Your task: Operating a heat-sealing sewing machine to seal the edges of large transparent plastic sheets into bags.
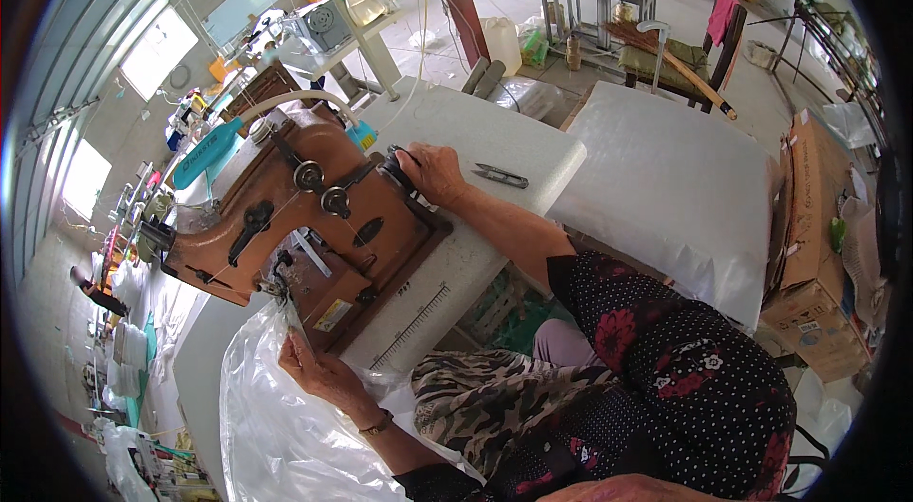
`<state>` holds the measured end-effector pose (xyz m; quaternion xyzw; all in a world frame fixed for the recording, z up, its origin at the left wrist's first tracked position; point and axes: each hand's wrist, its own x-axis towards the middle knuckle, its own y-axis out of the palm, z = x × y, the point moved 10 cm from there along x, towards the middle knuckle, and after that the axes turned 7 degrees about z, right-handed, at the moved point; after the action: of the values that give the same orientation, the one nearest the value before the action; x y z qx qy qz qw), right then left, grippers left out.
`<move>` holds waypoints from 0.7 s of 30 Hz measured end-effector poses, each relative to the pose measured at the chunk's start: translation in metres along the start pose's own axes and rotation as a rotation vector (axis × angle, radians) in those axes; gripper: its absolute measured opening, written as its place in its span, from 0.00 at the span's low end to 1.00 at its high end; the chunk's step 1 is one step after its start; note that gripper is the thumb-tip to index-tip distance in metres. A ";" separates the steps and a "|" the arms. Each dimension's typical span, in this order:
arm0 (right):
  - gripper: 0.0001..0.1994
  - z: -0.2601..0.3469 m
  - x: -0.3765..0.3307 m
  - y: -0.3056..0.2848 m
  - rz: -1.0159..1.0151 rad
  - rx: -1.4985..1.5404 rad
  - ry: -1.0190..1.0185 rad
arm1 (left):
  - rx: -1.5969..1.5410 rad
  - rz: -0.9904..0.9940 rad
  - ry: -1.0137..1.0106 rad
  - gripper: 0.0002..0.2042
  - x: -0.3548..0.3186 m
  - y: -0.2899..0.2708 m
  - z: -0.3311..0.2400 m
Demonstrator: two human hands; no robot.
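Left hand (319,371) pinches clear plastic sheet (276,416) just below needle of brown metal sewing machine (304,217); right hand (430,171) closed around black handwheel (398,169) at machine's end; small thread snips (501,176) lie near on white table (504,136).

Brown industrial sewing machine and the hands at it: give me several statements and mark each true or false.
1. The right hand rests on the black handwheel of the brown industrial sewing machine. True.
2. The left hand holds clear plastic sheeting near the needle. True.
3. The small metal thread snips are in the right hand. False: they lie on the white table top, beside it.
4. The left wrist is bare. False: it wears a bracelet.
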<state>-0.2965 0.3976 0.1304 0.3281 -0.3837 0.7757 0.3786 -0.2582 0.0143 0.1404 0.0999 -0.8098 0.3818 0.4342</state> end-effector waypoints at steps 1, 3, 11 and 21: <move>0.16 -0.002 0.000 0.001 0.012 -0.023 0.012 | 0.008 0.000 -0.007 0.22 0.000 0.000 0.000; 0.16 -0.001 0.000 0.003 0.025 -0.039 0.023 | 0.001 -0.007 -0.004 0.22 0.000 -0.001 0.000; 0.15 0.000 -0.001 -0.001 0.020 0.013 0.024 | -0.028 -0.028 -0.004 0.24 -0.002 -0.001 0.000; 0.15 0.002 -0.001 -0.004 0.015 -0.013 0.017 | 0.007 -0.029 -0.008 0.25 -0.002 0.000 0.001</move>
<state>-0.2925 0.3970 0.1323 0.3162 -0.3878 0.7787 0.3784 -0.2576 0.0134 0.1390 0.1149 -0.8085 0.3779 0.4363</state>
